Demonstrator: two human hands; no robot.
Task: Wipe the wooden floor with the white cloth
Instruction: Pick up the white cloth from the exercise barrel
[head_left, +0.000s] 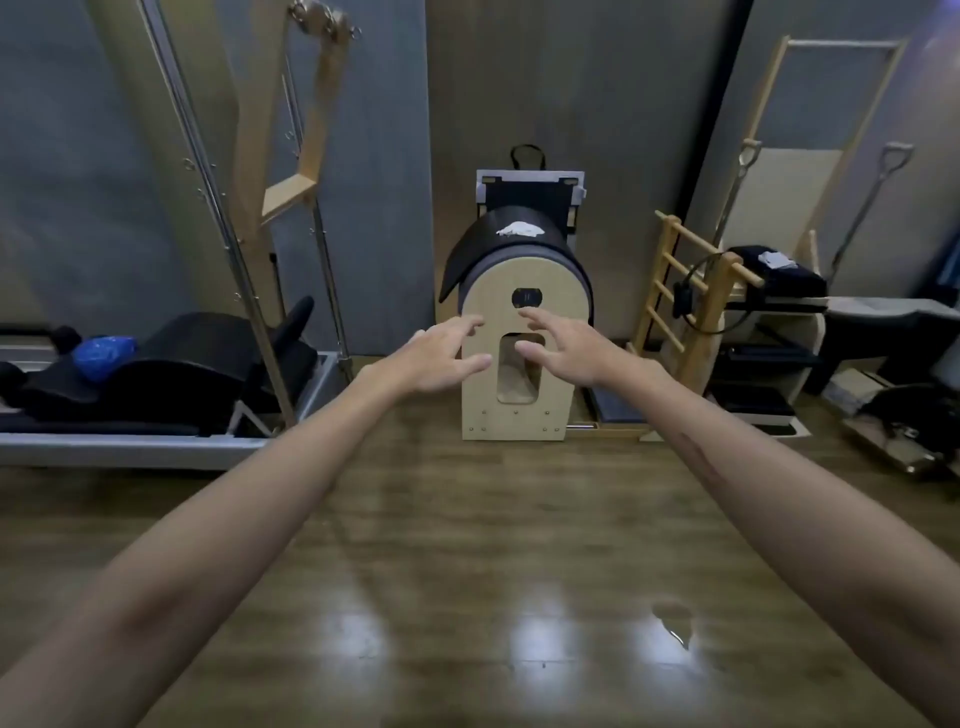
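A crumpled white cloth lies on top of a black padded barrel with a pale wooden end, standing at the far side of the wooden floor. Both my arms stretch forward. My left hand and my right hand hover side by side in front of the barrel's wooden end, below the cloth, fingers spread and holding nothing. A small puddle glistens on the floor at the near right.
A low exercise bed with a metal frame and a blue ball stands on the left. A wooden ladder rack and dark padded equipment, with a second white cloth on it, crowd the right.
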